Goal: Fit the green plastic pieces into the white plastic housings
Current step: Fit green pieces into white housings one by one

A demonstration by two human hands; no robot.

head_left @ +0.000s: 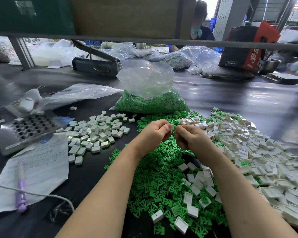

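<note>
Dark table [248, 100]; pile of white housings [265, 160] right of the grip, loose green pieces [158, 177] heaped under it. Left hand [153, 134] pinches a white housing [172, 127]; right hand [189, 136] pinches a green piece [174, 129] against it.

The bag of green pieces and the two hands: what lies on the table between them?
In the head view, loose green pieces and a few white housings lie scattered between the bag of green pieces and the left hand and right hand.
</note>
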